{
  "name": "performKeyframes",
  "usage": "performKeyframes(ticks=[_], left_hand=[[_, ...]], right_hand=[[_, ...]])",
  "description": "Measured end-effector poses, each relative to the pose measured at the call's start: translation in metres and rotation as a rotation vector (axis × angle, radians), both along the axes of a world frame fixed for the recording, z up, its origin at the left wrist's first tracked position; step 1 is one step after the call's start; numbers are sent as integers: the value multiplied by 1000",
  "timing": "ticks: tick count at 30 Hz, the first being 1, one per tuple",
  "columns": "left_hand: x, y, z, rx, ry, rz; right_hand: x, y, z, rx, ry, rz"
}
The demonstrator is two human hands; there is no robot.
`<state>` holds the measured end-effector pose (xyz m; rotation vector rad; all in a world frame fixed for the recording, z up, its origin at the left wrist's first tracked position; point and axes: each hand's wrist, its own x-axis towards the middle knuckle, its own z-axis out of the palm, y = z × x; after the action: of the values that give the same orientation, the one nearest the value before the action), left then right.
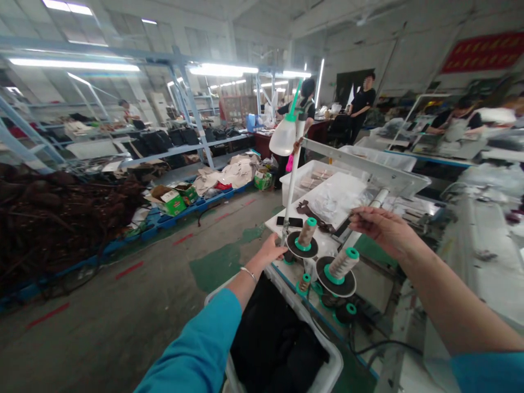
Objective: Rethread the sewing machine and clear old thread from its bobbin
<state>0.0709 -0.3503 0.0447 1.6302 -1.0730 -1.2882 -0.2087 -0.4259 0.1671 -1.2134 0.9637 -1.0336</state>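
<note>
Left to right: a heap of dark fabric [53, 218] lies by the concrete floor [123, 316]. My left hand [270, 252] is open and empty, just beside 2 large thread cones [323, 256], above a white bin [323, 371] of black cloth. My right hand [382, 229] curls near a white plastic bag [335, 199] on the white worktable [274, 225]; I cannot tell if it grips anything.

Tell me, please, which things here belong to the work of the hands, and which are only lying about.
Work:
left hand, thread cones
right hand, plastic bag

Lying about:
black phone
white crate with black cloth
cardboard box
</note>
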Motion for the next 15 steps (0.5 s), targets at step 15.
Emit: performKeyframes(ticks=[15], left_hand=[[27, -36, 13, -204, -202, -193]], right_hand=[[46, -47, -62, -197, 620, 177]])
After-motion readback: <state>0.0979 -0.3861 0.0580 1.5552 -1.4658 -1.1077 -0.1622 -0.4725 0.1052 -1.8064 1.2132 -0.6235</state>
